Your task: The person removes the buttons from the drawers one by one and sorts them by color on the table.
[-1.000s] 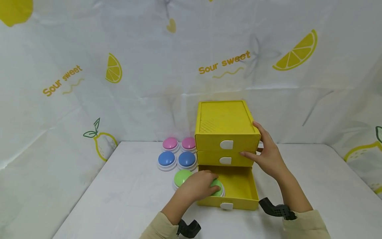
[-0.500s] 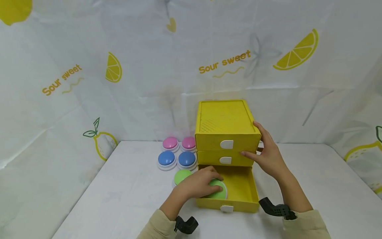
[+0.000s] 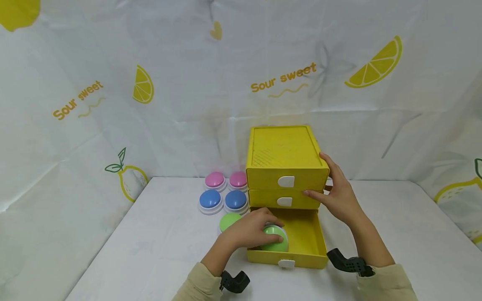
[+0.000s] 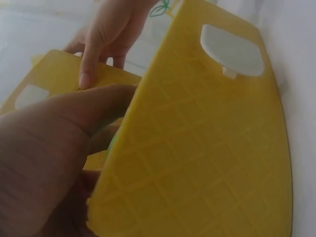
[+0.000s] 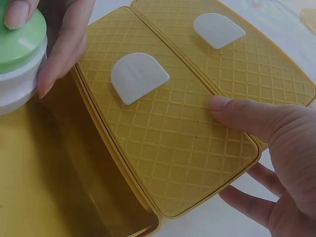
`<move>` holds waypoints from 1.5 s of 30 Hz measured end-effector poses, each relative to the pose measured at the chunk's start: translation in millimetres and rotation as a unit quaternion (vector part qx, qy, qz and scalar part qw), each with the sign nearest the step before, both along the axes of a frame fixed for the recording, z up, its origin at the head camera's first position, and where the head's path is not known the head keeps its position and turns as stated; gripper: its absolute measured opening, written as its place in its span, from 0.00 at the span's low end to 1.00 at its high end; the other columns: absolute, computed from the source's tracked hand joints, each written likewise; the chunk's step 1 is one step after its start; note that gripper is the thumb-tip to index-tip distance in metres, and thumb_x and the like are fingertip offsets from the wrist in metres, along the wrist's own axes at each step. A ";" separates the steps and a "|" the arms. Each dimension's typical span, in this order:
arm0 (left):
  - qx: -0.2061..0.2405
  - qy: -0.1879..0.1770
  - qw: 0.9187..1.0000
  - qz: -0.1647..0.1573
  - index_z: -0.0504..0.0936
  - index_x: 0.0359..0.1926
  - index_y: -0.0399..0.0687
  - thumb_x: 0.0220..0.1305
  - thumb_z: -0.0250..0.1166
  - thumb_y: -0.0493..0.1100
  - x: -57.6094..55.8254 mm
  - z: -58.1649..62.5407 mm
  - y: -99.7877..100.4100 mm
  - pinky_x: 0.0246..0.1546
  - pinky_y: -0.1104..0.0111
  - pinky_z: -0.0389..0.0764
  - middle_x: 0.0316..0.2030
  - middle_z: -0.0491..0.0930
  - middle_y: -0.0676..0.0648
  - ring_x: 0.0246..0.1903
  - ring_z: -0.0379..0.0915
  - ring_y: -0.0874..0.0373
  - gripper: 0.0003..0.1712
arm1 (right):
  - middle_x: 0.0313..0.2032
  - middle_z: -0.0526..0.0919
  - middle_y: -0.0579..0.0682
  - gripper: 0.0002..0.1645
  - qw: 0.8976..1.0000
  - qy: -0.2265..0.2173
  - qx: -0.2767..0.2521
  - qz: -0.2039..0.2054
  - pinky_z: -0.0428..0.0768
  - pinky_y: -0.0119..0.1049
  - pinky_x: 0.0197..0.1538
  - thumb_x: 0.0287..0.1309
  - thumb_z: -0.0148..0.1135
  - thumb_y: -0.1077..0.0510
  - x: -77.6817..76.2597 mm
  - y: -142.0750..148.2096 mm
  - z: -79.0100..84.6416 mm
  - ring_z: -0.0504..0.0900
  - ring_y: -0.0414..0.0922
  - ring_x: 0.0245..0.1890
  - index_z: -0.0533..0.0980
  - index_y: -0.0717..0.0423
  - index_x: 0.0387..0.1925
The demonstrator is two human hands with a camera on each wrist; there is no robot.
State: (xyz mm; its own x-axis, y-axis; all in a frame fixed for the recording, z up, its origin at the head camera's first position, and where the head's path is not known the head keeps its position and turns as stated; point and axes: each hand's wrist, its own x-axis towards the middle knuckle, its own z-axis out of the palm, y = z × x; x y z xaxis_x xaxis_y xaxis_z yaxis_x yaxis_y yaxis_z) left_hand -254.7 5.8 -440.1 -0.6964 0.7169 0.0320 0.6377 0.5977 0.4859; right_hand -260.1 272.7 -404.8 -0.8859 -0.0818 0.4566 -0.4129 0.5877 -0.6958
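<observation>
A yellow drawer cabinet [image 3: 284,146] stands on the table with its bottom drawer [image 3: 306,238] pulled out. My left hand [image 3: 248,230] reaches over that drawer's left wall. It grips a green push button [image 3: 277,243] with a white base, thumb on the dome and fingers around the far side. The right wrist view shows the same button [image 5: 19,42] tilted inside the drawer. With my right hand [image 3: 340,196] I hold the cabinet's right front edge. The thumb presses on the middle drawer front [image 5: 163,128], and the other fingers lie along the side, partly hidden.
Left of the cabinet, another green push button [image 3: 229,221] sits partly behind my left hand. Behind it are two blue buttons [image 3: 210,199] and two pink buttons [image 3: 215,180]. A lemon-print cloth [image 3: 188,138] hangs at the table's back edge.
My left hand has moved slightly right with the green push button, which now shows more of its dome inside the drawer. The bottom drawer has shifted slightly toward me. My right hand stays put.
</observation>
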 end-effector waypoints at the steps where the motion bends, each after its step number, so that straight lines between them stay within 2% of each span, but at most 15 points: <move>1: 0.005 -0.004 1.000 -0.002 0.87 0.55 0.59 0.66 0.67 0.58 -0.1 0.4 -0.8 0.50 0.77 0.76 0.50 0.81 0.58 0.49 0.73 0.68 0.20 | 0.74 0.59 0.64 0.65 1.000 0.000 0.001 0.000 0.78 0.68 0.55 0.55 0.76 0.59 0.0 0.0 0.1 0.69 0.66 0.66 0.43 0.36 0.81; 8: 0.016 -0.042 0.998 -0.034 0.85 0.57 0.60 0.64 0.70 0.57 -5.0 0.1 -6.0 0.50 0.78 0.77 0.54 0.82 0.59 0.50 0.74 0.70 0.22 | 0.75 0.59 0.63 0.65 1.000 0.000 0.000 0.000 0.78 0.68 0.56 0.54 0.76 0.59 0.7 0.2 0.6 0.68 0.66 0.68 0.43 0.36 0.81; 12: 0.018 -0.065 0.997 -0.041 0.83 0.60 0.59 0.63 0.71 0.55 -8.0 -0.6 -8.6 0.51 0.78 0.77 0.56 0.82 0.58 0.50 0.75 0.71 0.25 | 0.75 0.59 0.62 0.65 1.000 -0.001 -0.001 0.000 0.78 0.68 0.56 0.55 0.76 0.58 0.9 0.1 0.8 0.67 0.66 0.68 0.43 0.36 0.81; 22: 0.054 -0.071 0.995 -0.032 0.85 0.53 0.60 0.57 0.76 0.55 -9.2 -1.1 -11.2 0.48 0.78 0.78 0.50 0.83 0.60 0.46 0.74 0.71 0.22 | 0.75 0.59 0.63 0.65 1.000 0.003 -0.001 0.002 0.78 0.69 0.56 0.55 0.76 0.59 0.1 -0.9 0.7 0.67 0.66 0.68 0.43 0.36 0.81; 28: 0.093 -0.070 0.993 -0.028 0.85 0.53 0.59 0.57 0.76 0.55 -4.5 8.8 -15.4 0.48 0.77 0.79 0.49 0.83 0.59 0.46 0.73 0.70 0.23 | 0.74 0.60 0.62 0.65 1.000 0.006 -0.001 0.002 0.78 0.68 0.55 0.54 0.76 0.59 0.6 -0.4 0.7 0.68 0.65 0.68 0.43 0.36 0.81; 33: 0.141 -0.067 0.988 0.003 0.85 0.53 0.61 0.56 0.77 0.54 3.7 26.9 -28.6 0.48 0.74 0.80 0.49 0.83 0.60 0.48 0.74 0.68 0.23 | 0.74 0.60 0.63 0.65 1.000 0.005 -0.001 0.005 0.79 0.68 0.55 0.54 0.76 0.58 0.4 1.8 1.3 0.69 0.65 0.66 0.43 0.36 0.81; 37: 0.189 -0.042 0.980 0.037 0.85 0.53 0.61 0.55 0.78 0.53 8.0 36.8 -47.3 0.47 0.71 0.80 0.50 0.84 0.60 0.48 0.74 0.65 0.24 | 0.72 0.61 0.64 0.66 1.000 0.005 0.001 0.002 0.79 0.68 0.54 0.54 0.77 0.58 0.0 3.7 1.4 0.72 0.65 0.62 0.43 0.36 0.81; 42: 0.248 -0.011 0.966 0.079 0.84 0.54 0.61 0.55 0.78 0.49 11.0 37.2 -77.7 0.44 0.69 0.82 0.52 0.83 0.57 0.48 0.76 0.61 0.24 | 0.73 0.61 0.63 0.66 1.000 0.008 0.001 0.004 0.80 0.67 0.53 0.53 0.77 0.58 -1.7 2.6 0.7 0.71 0.64 0.64 0.43 0.36 0.81; 45: 0.273 0.002 0.954 0.123 0.84 0.54 0.62 0.56 0.78 0.48 12.7 31.7 -95.1 0.42 0.70 0.82 0.53 0.83 0.56 0.46 0.76 0.61 0.24 | 0.73 0.61 0.63 0.66 1.000 0.007 0.000 0.004 0.80 0.67 0.53 0.53 0.77 0.57 -2.7 1.2 -0.6 0.69 0.63 0.66 0.43 0.36 0.81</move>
State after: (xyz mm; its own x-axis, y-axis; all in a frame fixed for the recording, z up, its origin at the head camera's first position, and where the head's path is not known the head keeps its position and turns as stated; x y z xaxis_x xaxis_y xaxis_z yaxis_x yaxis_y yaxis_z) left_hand -242.1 -89.2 -408.4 -0.8406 0.4077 0.3565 0.5129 0.3882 0.7656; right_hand -262.8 273.8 -405.4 -0.8790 -0.0884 0.4686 -0.4268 0.5840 -0.6905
